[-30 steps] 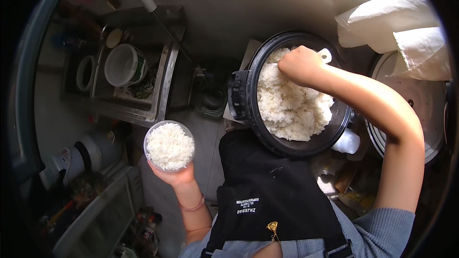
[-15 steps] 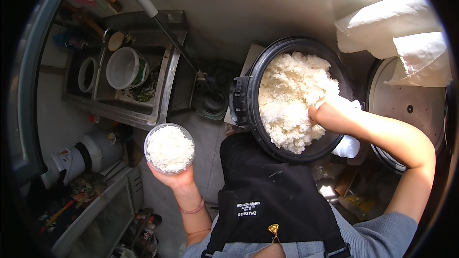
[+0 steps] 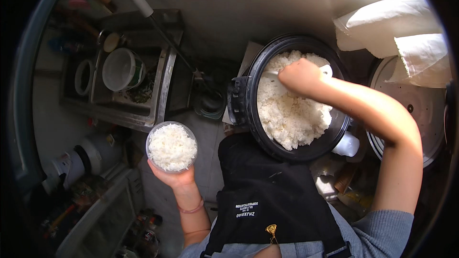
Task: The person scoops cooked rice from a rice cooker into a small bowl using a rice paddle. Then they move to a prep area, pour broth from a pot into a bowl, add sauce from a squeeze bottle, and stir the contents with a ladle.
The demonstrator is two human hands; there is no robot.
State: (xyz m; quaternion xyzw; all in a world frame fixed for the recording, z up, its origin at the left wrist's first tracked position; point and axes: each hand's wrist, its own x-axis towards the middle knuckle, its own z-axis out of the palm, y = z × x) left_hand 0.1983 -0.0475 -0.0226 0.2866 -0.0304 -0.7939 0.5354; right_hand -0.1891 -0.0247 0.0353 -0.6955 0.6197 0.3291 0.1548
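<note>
My left hand [image 3: 174,176] holds a clear round plastic tub [image 3: 195,136] from below, its fingers curled around the base. White cooked rice [image 3: 171,147] fills it to the rim in a mound. To the right stands a large black rice cooker pot [image 3: 254,117] with a big heap of rice [image 3: 299,124] inside. Over the far part of that heap is my right hand [image 3: 300,76], closed round a white rice paddle [image 3: 326,70]. The handle end shows beside my wrist. The paddle's blade lies at the rice, left of my fingers, partly blending with it.
At the left is a metal sink [image 3: 160,91] with a white plastic tub [image 3: 119,69] in it. A round metal lid [image 3: 406,114] and pale cloth [image 3: 382,24] are at the right. A white bottle-like object [image 3: 346,145] sits by the pot's near right side.
My right hand has moved up and left across the rice heap, from its right side to its far part, bringing the paddle into view. My left hand and the tub have barely shifted.
</note>
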